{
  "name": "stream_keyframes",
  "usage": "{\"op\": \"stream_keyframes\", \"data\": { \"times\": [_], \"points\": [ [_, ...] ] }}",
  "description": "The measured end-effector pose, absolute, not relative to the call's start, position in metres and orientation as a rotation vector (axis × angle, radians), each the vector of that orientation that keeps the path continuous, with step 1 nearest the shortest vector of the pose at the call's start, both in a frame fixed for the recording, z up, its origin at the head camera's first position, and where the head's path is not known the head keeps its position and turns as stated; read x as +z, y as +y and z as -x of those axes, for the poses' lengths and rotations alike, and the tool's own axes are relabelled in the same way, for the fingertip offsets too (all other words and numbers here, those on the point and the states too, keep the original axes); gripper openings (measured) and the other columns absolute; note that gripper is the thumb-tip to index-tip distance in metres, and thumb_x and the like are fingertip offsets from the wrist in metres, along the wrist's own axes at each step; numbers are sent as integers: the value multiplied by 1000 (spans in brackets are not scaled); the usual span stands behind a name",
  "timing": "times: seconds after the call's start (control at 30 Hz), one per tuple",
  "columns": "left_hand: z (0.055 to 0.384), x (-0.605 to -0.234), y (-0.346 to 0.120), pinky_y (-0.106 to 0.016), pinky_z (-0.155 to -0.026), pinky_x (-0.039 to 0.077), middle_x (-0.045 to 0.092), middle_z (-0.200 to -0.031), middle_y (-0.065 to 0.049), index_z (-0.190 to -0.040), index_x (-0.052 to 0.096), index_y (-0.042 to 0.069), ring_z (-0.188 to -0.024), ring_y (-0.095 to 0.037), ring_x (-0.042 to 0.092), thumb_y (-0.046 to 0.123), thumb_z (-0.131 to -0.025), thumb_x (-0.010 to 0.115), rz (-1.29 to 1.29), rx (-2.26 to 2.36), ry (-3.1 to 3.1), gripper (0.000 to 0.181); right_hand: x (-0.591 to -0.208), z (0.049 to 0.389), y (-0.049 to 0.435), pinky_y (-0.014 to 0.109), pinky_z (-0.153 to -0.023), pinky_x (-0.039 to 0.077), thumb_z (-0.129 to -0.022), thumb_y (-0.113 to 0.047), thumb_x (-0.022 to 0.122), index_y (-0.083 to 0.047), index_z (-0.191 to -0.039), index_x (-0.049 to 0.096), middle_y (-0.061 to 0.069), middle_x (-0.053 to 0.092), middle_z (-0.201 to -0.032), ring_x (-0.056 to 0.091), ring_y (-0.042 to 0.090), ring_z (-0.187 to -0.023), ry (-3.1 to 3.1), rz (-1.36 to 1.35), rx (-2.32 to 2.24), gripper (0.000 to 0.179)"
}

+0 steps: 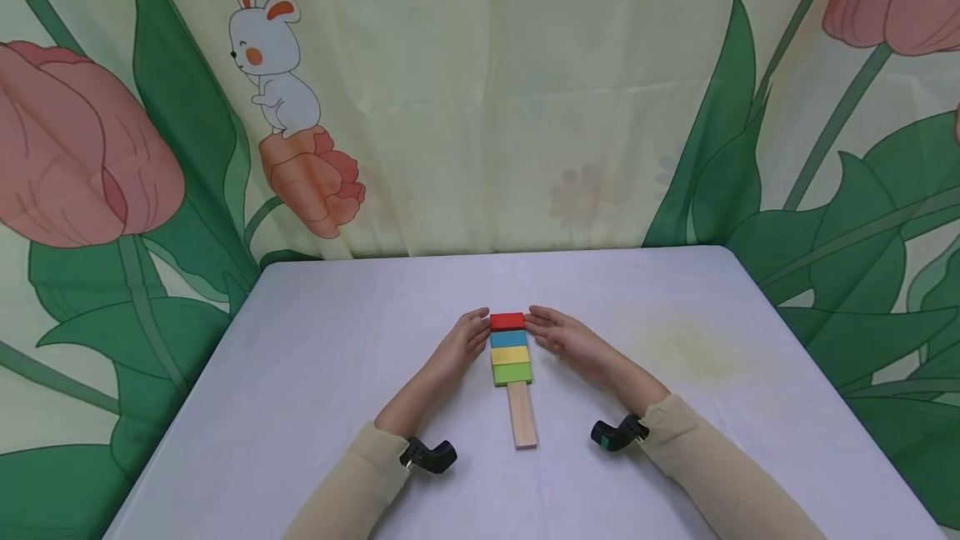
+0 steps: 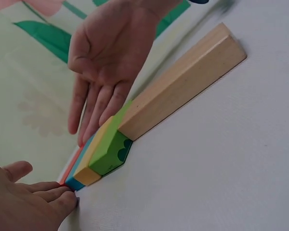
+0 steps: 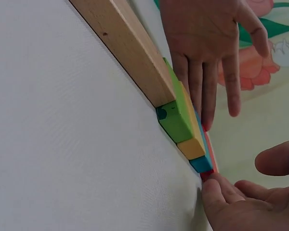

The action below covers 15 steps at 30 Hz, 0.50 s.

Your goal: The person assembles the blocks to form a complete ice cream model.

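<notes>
A row of coloured wooden blocks lies on the table: a red block (image 1: 507, 322) farthest away, then a blue block (image 1: 509, 339), a yellow block (image 1: 510, 355) and a green block (image 1: 513, 373). From the green one a plain wooden plank (image 1: 522, 417) runs toward the near side. My left hand (image 1: 459, 348) has its straight fingers at the left end of the red and blue blocks. Opposite it, my right hand (image 1: 573, 342) touches the right end of the red block with its fingertips. In the left wrist view, dark green marks show on the green block (image 2: 111, 151).
The table (image 1: 315, 357) has a white cover with a yellowish stain (image 1: 693, 348) on the right. Behind it hangs a curtain (image 1: 480, 98) printed with tulips and a rabbit. Each wrist wears a black camera mount, as on the left wrist (image 1: 431, 457).
</notes>
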<state>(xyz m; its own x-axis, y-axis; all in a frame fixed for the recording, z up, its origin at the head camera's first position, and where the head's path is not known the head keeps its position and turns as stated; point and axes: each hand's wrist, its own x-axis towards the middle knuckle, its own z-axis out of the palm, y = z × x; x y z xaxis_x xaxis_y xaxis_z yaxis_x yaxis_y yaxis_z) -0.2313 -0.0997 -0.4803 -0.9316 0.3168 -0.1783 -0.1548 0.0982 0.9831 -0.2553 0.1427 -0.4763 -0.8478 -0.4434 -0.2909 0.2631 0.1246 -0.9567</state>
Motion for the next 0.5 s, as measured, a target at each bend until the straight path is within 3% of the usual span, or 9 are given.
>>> {"op": "stream_keyframes", "data": {
  "times": [0.37, 0.5],
  "points": [
    [220, -478, -102, -47, -125, 30, 32, -167, -19, -162, 25, 4, -155, -34, 32, 40, -111, 33, -193, 1911, 2013, 63, -476, 246, 147, 46, -125, 27, -105, -3, 35, -3, -165, 15, 19, 25, -170, 27, 33, -157, 1819, 202, -1801, 63],
    [215, -476, -101, -50, -125, 29, 33, -166, -16, -161, 27, 6, -155, -35, 32, 41, -111, 33, -228, 1824, 2113, 62, -474, 242, 147, 46, -123, 32, -107, -11, 42, -7, -165, 21, 18, 30, -168, 33, 33, -154, 1915, 223, -1730, 62]
  ]
}}
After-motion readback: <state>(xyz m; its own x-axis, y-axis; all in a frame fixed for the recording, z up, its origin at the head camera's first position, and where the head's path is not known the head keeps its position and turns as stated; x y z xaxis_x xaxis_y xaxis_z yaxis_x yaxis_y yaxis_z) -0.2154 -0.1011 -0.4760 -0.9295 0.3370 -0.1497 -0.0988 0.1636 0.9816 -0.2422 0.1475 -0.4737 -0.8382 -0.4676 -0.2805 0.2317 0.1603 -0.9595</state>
